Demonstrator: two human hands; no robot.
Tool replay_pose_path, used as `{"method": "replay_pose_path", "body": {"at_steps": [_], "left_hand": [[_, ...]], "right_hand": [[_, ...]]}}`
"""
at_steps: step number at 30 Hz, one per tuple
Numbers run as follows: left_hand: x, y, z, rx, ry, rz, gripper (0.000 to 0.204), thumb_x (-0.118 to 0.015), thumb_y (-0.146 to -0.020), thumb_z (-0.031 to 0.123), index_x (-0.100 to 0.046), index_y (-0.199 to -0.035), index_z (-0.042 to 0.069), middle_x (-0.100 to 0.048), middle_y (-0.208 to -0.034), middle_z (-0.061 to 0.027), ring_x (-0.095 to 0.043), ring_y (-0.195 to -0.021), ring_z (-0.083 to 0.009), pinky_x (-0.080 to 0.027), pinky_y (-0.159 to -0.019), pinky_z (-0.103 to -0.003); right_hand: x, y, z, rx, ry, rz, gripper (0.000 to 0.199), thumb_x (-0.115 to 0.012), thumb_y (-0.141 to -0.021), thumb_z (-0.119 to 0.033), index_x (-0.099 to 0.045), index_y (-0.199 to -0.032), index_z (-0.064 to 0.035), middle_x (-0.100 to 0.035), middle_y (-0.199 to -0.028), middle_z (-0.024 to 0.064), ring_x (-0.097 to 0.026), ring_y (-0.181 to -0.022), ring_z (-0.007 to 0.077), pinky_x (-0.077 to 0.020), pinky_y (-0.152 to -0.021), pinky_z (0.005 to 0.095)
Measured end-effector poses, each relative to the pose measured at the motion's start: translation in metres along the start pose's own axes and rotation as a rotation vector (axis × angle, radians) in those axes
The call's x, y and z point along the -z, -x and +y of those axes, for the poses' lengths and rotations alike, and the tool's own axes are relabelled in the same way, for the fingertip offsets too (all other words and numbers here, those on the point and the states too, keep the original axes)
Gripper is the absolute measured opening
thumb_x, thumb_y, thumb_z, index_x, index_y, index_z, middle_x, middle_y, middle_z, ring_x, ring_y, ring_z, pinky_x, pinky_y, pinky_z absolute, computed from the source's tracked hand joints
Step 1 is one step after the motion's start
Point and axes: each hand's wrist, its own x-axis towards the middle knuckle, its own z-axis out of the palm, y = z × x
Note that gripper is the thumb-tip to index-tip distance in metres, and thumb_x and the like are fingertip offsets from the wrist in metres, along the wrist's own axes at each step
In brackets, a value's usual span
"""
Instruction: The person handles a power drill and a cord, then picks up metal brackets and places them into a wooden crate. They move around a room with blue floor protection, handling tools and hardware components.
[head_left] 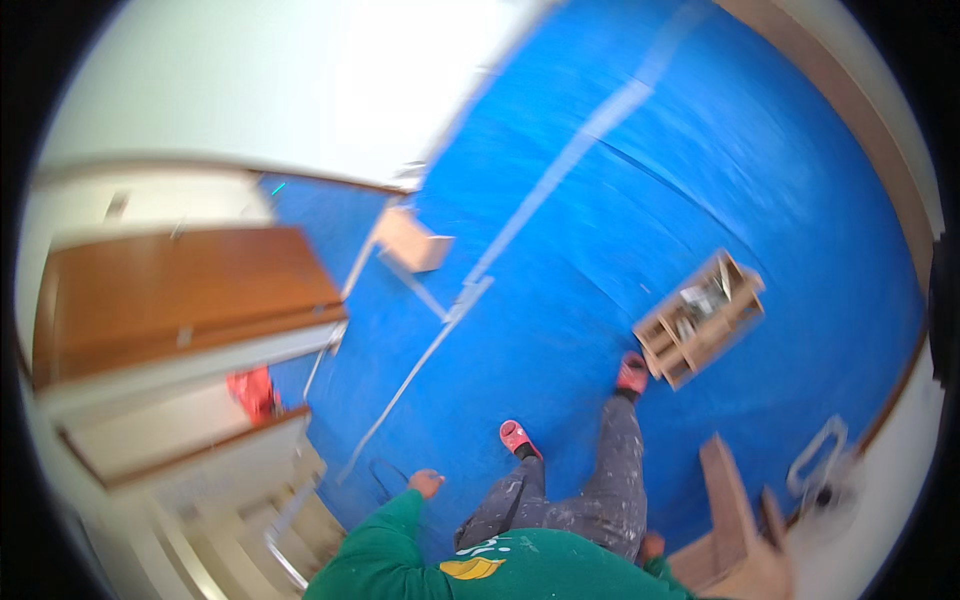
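My left hand (427, 484) hangs out in front of my green sleeve, over the blue floor covering (560, 250). It is small and smeared by motion, so its fingers cannot be read; no held thing shows. Close to it on the floor lies a thin dark loop (383, 478), perhaps a cord. My right hand (652, 546) is low beside my right thigh, mostly hidden by my body. Nearest to it is a light brown wooden piece with upright parts (735, 520), blurred. Ahead of my right foot stands a wooden tool box (672, 335) with mixed items inside.
A pale block-like box (415, 240) stands near the wall corner at the left. Further left are a brown wooden panel (180, 295) and a red bag-like thing (255, 393). A white cord (820, 450) lies by the right wall. Pale tape strips (560, 175) cross the covering.
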Motion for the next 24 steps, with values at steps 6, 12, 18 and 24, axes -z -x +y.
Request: {"method": "replay_pose_path", "body": {"at_steps": [6,12,18,24], "left_hand": [[0.005,0.076,-0.032,-0.185,0.753,0.289,0.054,-0.066,-0.094,0.045,-0.067,-0.128,0.003,-0.070,-0.122,-0.0200,-0.069,-0.109,-0.0325,-0.054,-0.092,-0.043],[-0.077,0.099,-0.067,-0.831,0.728,0.325,0.048,-0.068,-0.094,0.039,-0.066,-0.125,0.003,-0.072,-0.114,-0.0185,-0.070,-0.103,-0.0315,-0.054,-0.091,-0.042],[-0.083,0.138,-0.189,-0.608,1.440,0.497,0.044,-0.069,-0.095,0.037,-0.069,-0.121,0.002,-0.074,-0.112,-0.0160,-0.071,-0.104,-0.0275,-0.054,-0.093,-0.039],[-0.104,0.087,-0.349,-0.265,1.610,0.803,0.043,-0.070,-0.093,0.038,-0.070,-0.123,0.007,-0.074,-0.115,-0.0172,-0.071,-0.103,-0.0293,-0.056,-0.090,-0.042]], "right_hand": [[0.173,-0.148,-0.049,-0.209,-0.399,-0.032,0.021,-0.064,-0.087,-0.020,-0.074,-0.102,-0.0105,-0.073,-0.103,0.0130,-0.069,-0.094,0.0327,-0.0536,-0.081,0.0501],[0.266,-0.247,-0.330,0.173,-0.165,-0.101,0.019,-0.064,-0.086,-0.023,-0.074,-0.097,-0.0114,-0.073,-0.099,0.0121,-0.069,-0.091,0.0320,-0.0536,-0.078,0.0499],[0.193,-0.227,-0.629,0.402,0.052,-0.243,0.019,-0.064,-0.085,-0.026,-0.074,-0.093,-0.0122,-0.073,-0.096,0.0112,-0.069,-0.088,0.0313,-0.0537,-0.075,0.0497],[0.095,-0.185,-0.783,0.461,0.249,-0.373,0.019,-0.065,-0.084,-0.029,-0.074,-0.088,-0.0130,-0.073,-0.092,0.0103,-0.070,-0.085,0.0305,-0.0537,-0.072,0.0495]]}}
